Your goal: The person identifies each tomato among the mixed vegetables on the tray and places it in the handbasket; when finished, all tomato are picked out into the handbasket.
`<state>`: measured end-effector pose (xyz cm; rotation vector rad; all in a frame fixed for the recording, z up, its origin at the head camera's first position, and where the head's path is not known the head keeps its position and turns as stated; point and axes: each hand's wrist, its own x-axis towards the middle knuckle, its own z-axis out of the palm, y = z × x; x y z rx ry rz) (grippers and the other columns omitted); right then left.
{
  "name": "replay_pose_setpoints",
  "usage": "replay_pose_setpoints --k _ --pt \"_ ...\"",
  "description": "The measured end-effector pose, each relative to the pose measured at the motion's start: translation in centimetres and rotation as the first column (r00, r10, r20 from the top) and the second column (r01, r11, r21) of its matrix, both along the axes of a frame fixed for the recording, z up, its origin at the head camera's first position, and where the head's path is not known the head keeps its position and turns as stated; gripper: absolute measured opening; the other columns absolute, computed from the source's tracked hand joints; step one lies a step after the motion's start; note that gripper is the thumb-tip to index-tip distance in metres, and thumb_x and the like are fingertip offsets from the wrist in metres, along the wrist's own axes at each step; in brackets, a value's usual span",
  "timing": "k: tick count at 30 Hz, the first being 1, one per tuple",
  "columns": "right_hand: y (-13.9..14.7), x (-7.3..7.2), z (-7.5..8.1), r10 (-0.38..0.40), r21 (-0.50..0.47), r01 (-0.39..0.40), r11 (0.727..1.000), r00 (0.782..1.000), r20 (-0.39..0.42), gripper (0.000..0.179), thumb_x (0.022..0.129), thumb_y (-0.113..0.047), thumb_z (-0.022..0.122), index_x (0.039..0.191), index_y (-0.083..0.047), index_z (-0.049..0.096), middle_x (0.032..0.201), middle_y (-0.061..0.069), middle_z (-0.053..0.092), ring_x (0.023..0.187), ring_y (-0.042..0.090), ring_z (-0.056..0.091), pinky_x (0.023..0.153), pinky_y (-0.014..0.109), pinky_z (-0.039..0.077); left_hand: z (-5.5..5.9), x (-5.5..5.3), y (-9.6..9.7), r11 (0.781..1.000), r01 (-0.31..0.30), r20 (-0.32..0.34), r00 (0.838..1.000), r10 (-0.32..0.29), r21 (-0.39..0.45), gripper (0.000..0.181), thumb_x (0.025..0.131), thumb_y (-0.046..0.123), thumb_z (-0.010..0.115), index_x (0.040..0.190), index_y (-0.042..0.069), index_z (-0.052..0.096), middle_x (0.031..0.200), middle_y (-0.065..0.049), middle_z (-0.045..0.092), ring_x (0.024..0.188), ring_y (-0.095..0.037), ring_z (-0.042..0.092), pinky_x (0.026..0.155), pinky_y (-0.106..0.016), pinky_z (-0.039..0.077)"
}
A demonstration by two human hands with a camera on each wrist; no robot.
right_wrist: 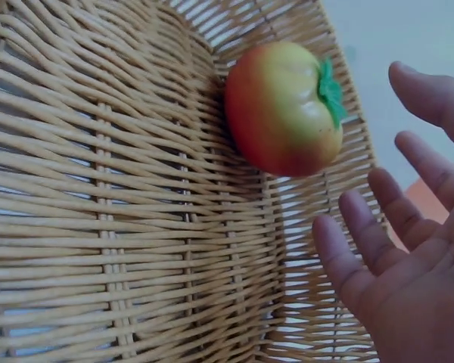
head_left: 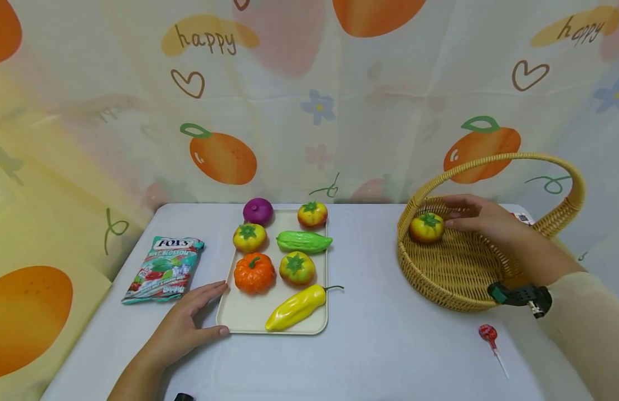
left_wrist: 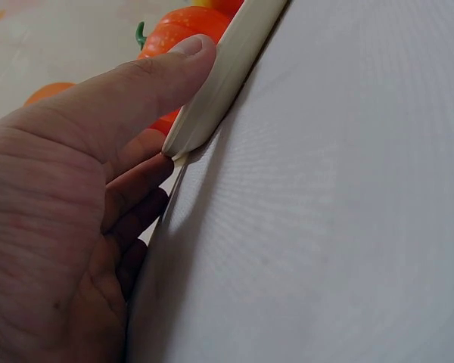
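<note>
In the head view my right hand (head_left: 482, 220) reaches into the wicker basket (head_left: 452, 273) at the right, fingers spread and holding nothing. A red-and-yellow toy tomato (head_left: 427, 228) with a green leafy top lies in the basket, just left of those fingertips. The right wrist view shows this tomato (right_wrist: 284, 110) against the woven wall, apart from the hand (right_wrist: 408, 242). My left hand (head_left: 181, 323) rests at the near left corner of the cream tray (head_left: 249, 323), thumb and fingers touching its edge. Its thumb lies along the rim in the left wrist view.
The tray bears an orange pumpkin (head_left: 254, 273), a yellow pepper (head_left: 296, 308), a green bumpy vegetable (head_left: 304, 241), a purple onion (head_left: 258, 211) and several tomatoes (head_left: 297, 268). A candy bag (head_left: 164, 270) lies left of it. A lollipop (head_left: 488, 333) lies before the basket, whose handle (head_left: 495, 160) arches high.
</note>
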<state>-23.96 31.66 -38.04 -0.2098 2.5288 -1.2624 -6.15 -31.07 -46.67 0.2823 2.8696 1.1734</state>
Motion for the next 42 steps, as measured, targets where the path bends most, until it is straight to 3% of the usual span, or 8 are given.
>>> replay_pose_setpoints --k 4,16,18,21,25,35,42 --pt "0.0 0.7 0.7 0.027 0.014 -0.027 1.000 1.000 -0.002 0.076 0.105 -0.025 0.070 0.167 -0.004 0.030 0.167 0.026 0.034 0.148 0.047 0.039 0.119 0.065 0.036 0.1 0.0 0.0 1.000 0.003 -0.001 1.000 -0.003 0.003 0.085 0.077 0.040 0.097 0.151 0.016 0.062 0.157 -0.009 0.057 0.146 -0.042 0.046 0.115 -0.075 0.034" --pt "-0.3 2.6 2.3 0.066 0.041 -0.065 0.997 0.997 -0.029 0.078 0.103 -0.034 0.073 0.165 -0.008 0.034 0.166 0.022 0.038 0.149 0.047 0.039 0.116 0.070 0.037 0.3 0.0 -0.3 1.000 0.002 0.003 1.000 -0.002 -0.014 0.085 0.078 0.041 0.097 0.151 0.015 0.061 0.157 -0.010 0.056 0.146 -0.043 0.046 0.114 -0.076 0.034" --pt "-0.5 3.2 2.6 0.082 0.056 -0.079 0.995 0.996 -0.040 0.078 0.103 -0.035 0.074 0.165 -0.009 0.035 0.165 0.021 0.040 0.148 0.045 0.040 0.116 0.066 0.040 0.3 0.0 -0.3 1.000 0.000 0.005 1.000 0.000 -0.014 0.085 0.078 0.040 0.097 0.151 0.015 0.061 0.157 -0.010 0.056 0.146 -0.043 0.046 0.114 -0.076 0.034" --pt "-0.6 4.1 2.9 0.112 0.093 -0.106 0.990 0.992 -0.063 0.074 0.103 -0.034 0.074 0.163 -0.011 0.038 0.163 0.018 0.044 0.146 0.041 0.044 0.110 0.041 0.050 0.3 0.0 -0.2 1.000 0.001 0.007 1.000 -0.001 -0.017 0.084 0.078 0.040 0.096 0.151 0.015 0.061 0.157 -0.010 0.056 0.146 -0.042 0.046 0.114 -0.076 0.034" --pt "-0.9 5.4 3.2 0.148 0.079 -0.141 0.987 0.985 -0.084 0.068 0.103 -0.030 0.074 0.161 -0.014 0.042 0.160 0.013 0.048 0.142 0.035 0.049 0.095 0.016 0.050 0.3 0.0 -0.2 1.000 0.004 0.001 1.000 -0.004 -0.015 0.084 0.078 0.040 0.096 0.151 0.016 0.062 0.157 -0.009 0.056 0.146 -0.042 0.046 0.114 -0.075 0.035" --pt "-2.9 8.2 3.5 0.149 -0.098 -0.159 0.982 0.984 -0.094 0.062 0.101 -0.018 0.075 0.156 -0.009 0.048 0.157 0.011 0.049 0.129 0.007 0.057 0.095 0.022 0.057 -0.1 -0.1 -0.2 1.000 0.014 -0.012 1.000 -0.013 0.007 0.083 0.078 0.037 0.097 0.150 0.015 0.062 0.156 -0.009 0.057 0.146 -0.042 0.046 0.115 -0.075 0.033" --pt "-4.6 9.9 3.3 0.183 -0.224 -0.199 0.954 0.979 -0.093 0.055 0.101 -0.007 0.073 0.152 -0.007 0.052 0.147 0.008 0.055 0.128 0.010 0.059 0.095 0.026 0.059 -0.2 0.0 -0.1 1.000 0.015 -0.012 1.000 -0.015 0.003 0.082 0.078 0.039 0.097 0.150 0.016 0.063 0.156 -0.009 0.057 0.146 -0.043 0.046 0.115 -0.075 0.032"
